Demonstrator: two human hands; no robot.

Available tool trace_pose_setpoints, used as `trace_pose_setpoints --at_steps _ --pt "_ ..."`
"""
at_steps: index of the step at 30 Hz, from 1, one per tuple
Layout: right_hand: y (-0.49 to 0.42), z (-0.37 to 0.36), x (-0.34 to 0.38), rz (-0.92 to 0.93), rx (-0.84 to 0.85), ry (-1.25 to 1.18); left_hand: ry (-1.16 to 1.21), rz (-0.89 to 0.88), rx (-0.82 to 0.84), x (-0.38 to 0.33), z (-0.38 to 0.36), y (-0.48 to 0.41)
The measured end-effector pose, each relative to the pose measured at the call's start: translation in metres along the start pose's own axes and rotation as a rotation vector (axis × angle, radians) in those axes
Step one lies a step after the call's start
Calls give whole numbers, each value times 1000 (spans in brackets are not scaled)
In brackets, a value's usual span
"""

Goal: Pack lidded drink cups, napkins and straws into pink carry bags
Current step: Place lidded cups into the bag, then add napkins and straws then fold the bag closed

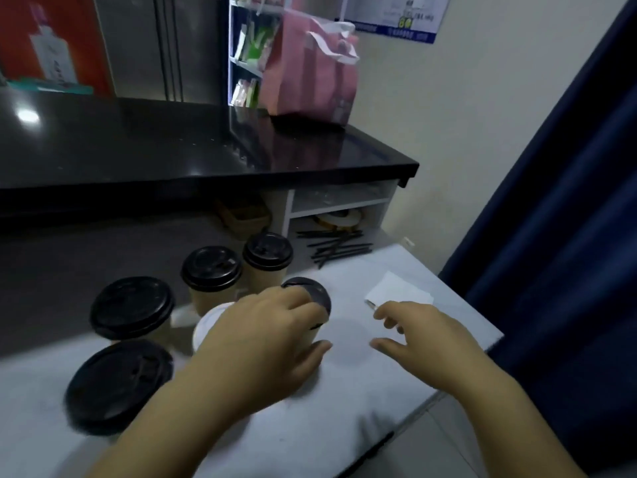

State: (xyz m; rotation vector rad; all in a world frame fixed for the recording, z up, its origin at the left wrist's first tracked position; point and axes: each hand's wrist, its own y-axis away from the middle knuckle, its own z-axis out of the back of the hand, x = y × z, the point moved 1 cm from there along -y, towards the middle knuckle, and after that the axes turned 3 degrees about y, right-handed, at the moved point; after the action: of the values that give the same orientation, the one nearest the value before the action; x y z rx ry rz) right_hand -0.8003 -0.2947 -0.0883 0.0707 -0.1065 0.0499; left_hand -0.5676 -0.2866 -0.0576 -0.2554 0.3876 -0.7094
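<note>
the left hand grips a cup from above, fingers curled over its black lid and thumb against its side. the cup looks tipped away from the palm, though blur hides much of it. the right hand hovers over the table just beside that cup, fingers loosely spread with a gap between thumb and forefinger, holding nothing. a napkin lies just past its fingertips; whether the forefinger touches its edge i cannot tell. straws lie in a loose heap beyond the napkin. four more cups with black lids stand behind and beside the left knuckles. a pink bag stands well beyond both hands on the counter.
</note>
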Motion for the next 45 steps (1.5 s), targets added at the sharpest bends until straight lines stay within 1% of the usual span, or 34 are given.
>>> trace_pose_setpoints --at_steps 4,9,13,17,22,25,28,32,34,38,42,45 --pt "-27 -12 -58 -121 -4 11 133 -30 19 -14 -46 -63" --pt "-56 -32 -124 -238 9 -39 178 -6 98 -26 -106 -121" --pt "-83 -53 -162 -291 16 -127 214 117 164 -28 -157 -149" --pt "-113 -69 -195 -246 -6 -226 246 288 208 -21 -207 -169" --pt "-147 -82 -221 -126 111 -281 269 550 128 -23 -247 -186" --pt "-162 -87 -226 -71 157 -313 239 695 145 -21 -259 -194" --pt "-174 -90 -229 -27 152 -365 240 800 154 -22 -268 -198" --pt "-185 -89 -231 12 96 -399 315 908 36 -23 -274 -195" --pt "-189 -88 -233 16 69 -409 335 933 -15 -23 -274 -195" --pt "-193 -85 -234 39 32 -473 313 914 -92 -24 -269 -196" --pt "-197 -81 -235 71 28 -529 317 906 -189 -23 -263 -194" --pt "-198 -79 -237 90 34 -531 352 952 -214 -19 -259 -188"
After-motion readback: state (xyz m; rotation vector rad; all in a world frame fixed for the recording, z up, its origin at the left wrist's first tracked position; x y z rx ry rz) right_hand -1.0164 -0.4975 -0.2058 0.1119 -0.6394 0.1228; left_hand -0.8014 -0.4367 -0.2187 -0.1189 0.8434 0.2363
